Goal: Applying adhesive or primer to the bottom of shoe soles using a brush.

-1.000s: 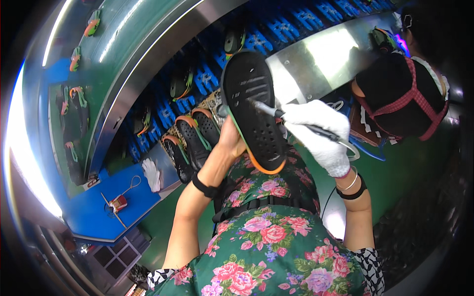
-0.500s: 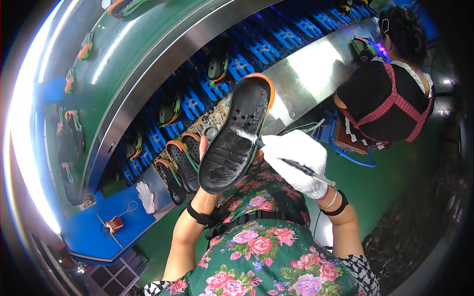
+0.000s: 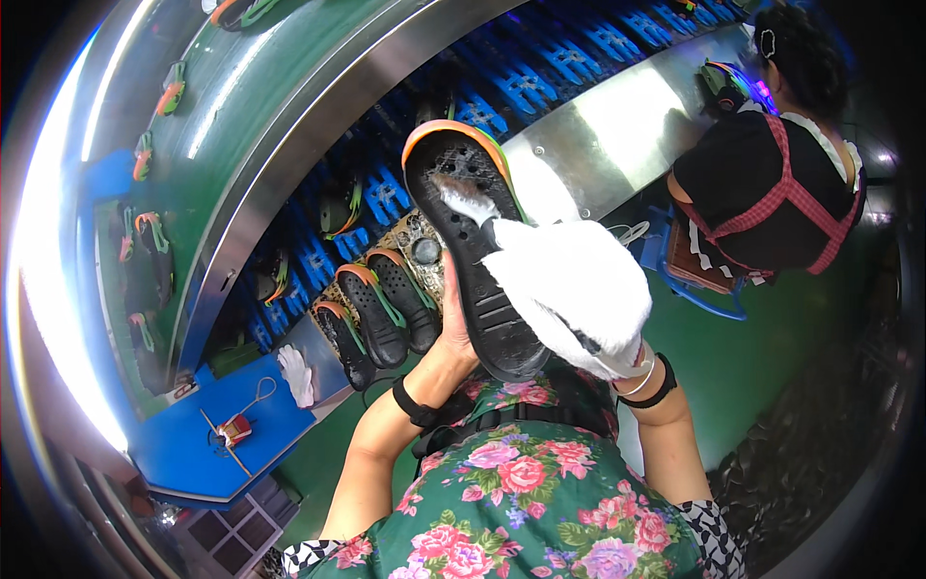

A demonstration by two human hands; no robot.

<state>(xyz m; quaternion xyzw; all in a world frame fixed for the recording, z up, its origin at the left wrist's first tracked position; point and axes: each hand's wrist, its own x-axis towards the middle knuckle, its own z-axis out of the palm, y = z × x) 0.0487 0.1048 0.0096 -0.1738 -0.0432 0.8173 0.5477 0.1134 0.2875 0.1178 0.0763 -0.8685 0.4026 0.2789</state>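
My left hand (image 3: 455,323), bare, grips a black shoe sole (image 3: 494,314) with an orange and green rim from its left edge. The holed end points up and away, and the sole's face is turned up. My right hand (image 3: 579,289), in a white glove, is closed on a brush. The brush's pale bristles (image 3: 467,200) touch the sole near its holed end; most of the handle is hidden by the glove. Left of the sole stand three similar black pieces (image 3: 371,318) with orange and green rims. A small round cup (image 3: 424,251) sits just beyond my left hand.
A conveyor with blue holders (image 3: 526,85) curves past ahead, beside a metal ledge (image 3: 617,116). At right a person (image 3: 772,193) in a checked-strap apron sits on a blue-framed stool. On the left, a blue table (image 3: 193,434) bears a red spool-like item (image 3: 231,429) and a white glove (image 3: 296,376).
The bristles have moved from the sole's middle up toward its holed end. The sole has turned, its holed end swinging left, and my left hand now shows more along its edge.
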